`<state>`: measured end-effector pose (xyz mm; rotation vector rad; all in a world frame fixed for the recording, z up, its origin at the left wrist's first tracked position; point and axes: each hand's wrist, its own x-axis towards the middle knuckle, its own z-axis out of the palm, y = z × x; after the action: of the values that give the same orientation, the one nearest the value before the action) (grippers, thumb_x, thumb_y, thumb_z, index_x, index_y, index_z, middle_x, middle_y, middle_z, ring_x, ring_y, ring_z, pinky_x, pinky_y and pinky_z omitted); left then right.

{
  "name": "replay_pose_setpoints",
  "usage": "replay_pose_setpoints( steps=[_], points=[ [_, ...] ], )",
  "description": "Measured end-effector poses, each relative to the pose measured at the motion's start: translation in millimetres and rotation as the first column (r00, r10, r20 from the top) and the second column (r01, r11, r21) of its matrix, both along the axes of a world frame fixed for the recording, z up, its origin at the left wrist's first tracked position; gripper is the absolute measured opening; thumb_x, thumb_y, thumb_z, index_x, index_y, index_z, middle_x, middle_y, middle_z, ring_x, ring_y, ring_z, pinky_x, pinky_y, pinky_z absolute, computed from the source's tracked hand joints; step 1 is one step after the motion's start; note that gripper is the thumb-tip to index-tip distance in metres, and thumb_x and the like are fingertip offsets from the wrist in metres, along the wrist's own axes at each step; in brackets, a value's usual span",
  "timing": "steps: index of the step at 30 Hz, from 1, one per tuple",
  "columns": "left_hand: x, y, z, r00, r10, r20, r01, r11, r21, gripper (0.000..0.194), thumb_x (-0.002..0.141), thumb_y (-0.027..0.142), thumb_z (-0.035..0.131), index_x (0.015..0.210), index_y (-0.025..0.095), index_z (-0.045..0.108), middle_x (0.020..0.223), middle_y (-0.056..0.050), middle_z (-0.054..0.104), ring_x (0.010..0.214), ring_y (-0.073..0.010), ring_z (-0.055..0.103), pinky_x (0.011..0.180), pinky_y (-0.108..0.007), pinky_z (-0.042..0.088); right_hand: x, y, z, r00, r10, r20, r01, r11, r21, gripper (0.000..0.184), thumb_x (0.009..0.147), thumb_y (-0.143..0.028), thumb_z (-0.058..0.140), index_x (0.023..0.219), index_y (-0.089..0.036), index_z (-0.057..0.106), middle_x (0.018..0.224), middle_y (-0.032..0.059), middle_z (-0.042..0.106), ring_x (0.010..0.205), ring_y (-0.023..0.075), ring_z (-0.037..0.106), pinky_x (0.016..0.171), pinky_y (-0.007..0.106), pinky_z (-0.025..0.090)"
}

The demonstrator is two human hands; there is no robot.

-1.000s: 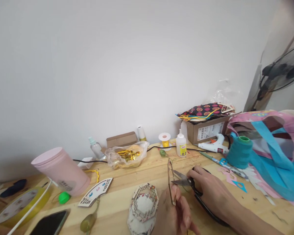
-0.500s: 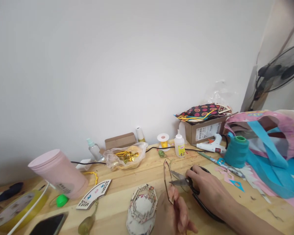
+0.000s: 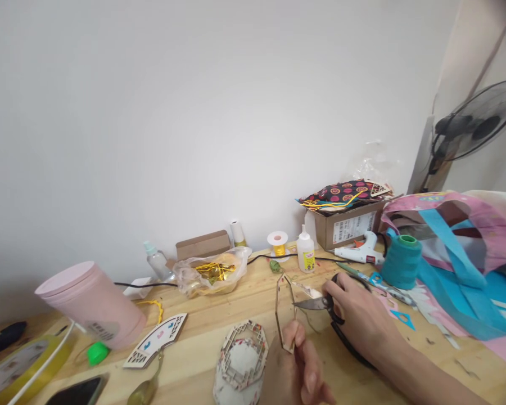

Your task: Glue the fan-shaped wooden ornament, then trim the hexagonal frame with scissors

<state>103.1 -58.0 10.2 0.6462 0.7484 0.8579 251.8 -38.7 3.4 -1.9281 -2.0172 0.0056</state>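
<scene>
My left hand (image 3: 297,360) pinches a thin wooden polygon-shaped frame (image 3: 279,315) by its lower end and holds it upright above the table. My right hand (image 3: 358,309) is closed round black-handled scissors (image 3: 314,304). Their blade tip points left and reaches the right side of the frame; whether it touches cannot be made out. A thin thread hangs near the blades. Just left of my left hand lies a pale, patterned piece with an openwork lattice ring (image 3: 241,355) on top.
Glue bottle (image 3: 306,253), yellow thread spool (image 3: 277,244) and plastic bag of tassels (image 3: 213,273) stand toward the wall. At right are a teal thread cone (image 3: 401,263), glue gun (image 3: 365,250) and carton (image 3: 348,225). A pink canister (image 3: 95,304) and fan-shaped piece (image 3: 155,341) are at left.
The view has shifted slightly, so most things sit a little further left. The frame has turned, showing its opening more widely. My right hand still holds the scissors beside it.
</scene>
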Motion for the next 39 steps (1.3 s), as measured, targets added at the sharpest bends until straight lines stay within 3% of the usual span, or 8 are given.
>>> replay_pose_setpoints(
  steps=[3,9,17,19,26,30,35,39],
  points=[
    [-5.0,2.1,2.1,0.993,-0.047,0.11,0.046,0.999,0.016,0.041,0.069,0.059,0.052,0.061,0.022,0.038,0.029,0.012,0.038,0.026,-0.0034,0.021,0.031,-0.015,0.036,-1.4,-0.7,-2.4,0.975,0.047,-0.215,-0.056,0.998,-0.038,0.035,0.058,0.001,0.04,0.082,-0.021,0.053,0.082,0.0031,0.052,0.071,0.0179,0.053,0.057,0.025,0.033],
    [-17.0,11.3,-16.7,0.904,-0.197,0.378,0.197,0.98,0.039,0.028,0.08,0.042,0.049,0.063,0.021,0.041,0.034,0.011,0.046,0.026,-0.0028,0.014,0.035,-0.015,0.039,6.9,2.9,-4.7,0.842,0.137,-0.522,0.007,0.964,0.265,0.015,0.068,-0.012,0.044,0.079,-0.021,0.047,0.07,-0.0002,0.048,0.062,0.0154,0.047,0.057,0.026,0.039],
    [-10.9,20.0,-30.9,0.741,-0.503,0.444,0.508,0.853,0.118,0.026,0.074,0.031,0.044,0.05,0.021,0.038,0.029,0.005,0.044,0.019,-0.0063,0.023,0.022,-0.015,0.018,-7.4,-2.3,5.7,0.382,0.199,-0.903,-0.219,0.968,0.121,0.033,0.076,-0.036,0.051,0.102,-0.017,0.05,0.07,-0.0002,0.054,0.063,0.0145,0.05,0.057,0.026,0.04],
    [-11.0,20.2,-30.2,0.727,-0.537,0.428,0.552,0.828,0.101,0.028,0.072,0.029,0.044,0.046,0.021,0.036,0.027,0.005,0.043,0.018,-0.0064,0.023,0.022,-0.016,0.016,-9.7,-6.0,11.2,0.33,0.178,-0.927,-0.234,0.967,0.102,0.028,0.073,-0.035,0.055,0.094,-0.017,0.053,0.062,-0.0036,0.047,0.057,0.0118,0.045,0.052,0.023,0.037],
    [-10.2,16.6,-23.9,0.875,-0.372,0.309,0.397,0.917,-0.022,0.031,0.073,0.036,0.039,0.05,0.018,0.05,0.027,0.004,0.043,0.02,-0.006,0.028,0.026,-0.015,0.026,-7.3,-7.5,8.8,0.285,0.14,-0.948,-0.173,0.981,0.093,0.021,0.07,-0.035,0.059,0.081,-0.019,0.05,0.06,-0.0052,0.041,0.054,0.0109,0.039,0.049,0.023,0.033],
    [-7.2,13.9,-14.8,0.966,-0.216,0.143,0.233,0.965,-0.12,0.027,0.068,0.033,0.044,0.057,0.014,0.059,0.034,0.002,0.05,0.027,-0.0066,0.036,0.033,-0.019,0.04,-9.3,-8.0,6.4,0.333,0.173,-0.927,-0.111,0.983,0.143,0.016,0.072,-0.032,0.058,0.073,-0.02,0.048,0.059,-0.0059,0.039,0.054,0.0102,0.037,0.05,0.022,0.033],
    [-2.7,13.2,-10.2,0.996,-0.045,-0.071,0.047,0.999,0.025,0.022,0.051,0.033,0.056,0.06,0.013,0.06,0.042,0.001,0.053,0.035,-0.0077,0.039,0.037,-0.026,0.045,-12.4,-9.6,3.8,0.426,0.222,-0.877,-0.047,0.974,0.224,0.012,0.076,-0.03,0.054,0.074,-0.02,0.046,0.059,-0.0056,0.041,0.054,0.0107,0.04,0.05,0.022,0.036],
    [3.3,14.5,-19.5,0.98,0.051,-0.194,-0.027,0.992,0.124,0.026,0.059,0.039,0.06,0.049,0.015,0.054,0.034,0.005,0.045,0.03,-0.0046,0.03,0.032,-0.02,0.038,-15.2,-12.3,-2.4,0.536,0.348,-0.77,-0.09,0.93,0.357,0.006,0.078,-0.023,0.051,0.074,-0.021,0.047,0.061,-0.0043,0.047,0.056,0.0111,0.046,0.054,0.021,0.04]
  ],
)
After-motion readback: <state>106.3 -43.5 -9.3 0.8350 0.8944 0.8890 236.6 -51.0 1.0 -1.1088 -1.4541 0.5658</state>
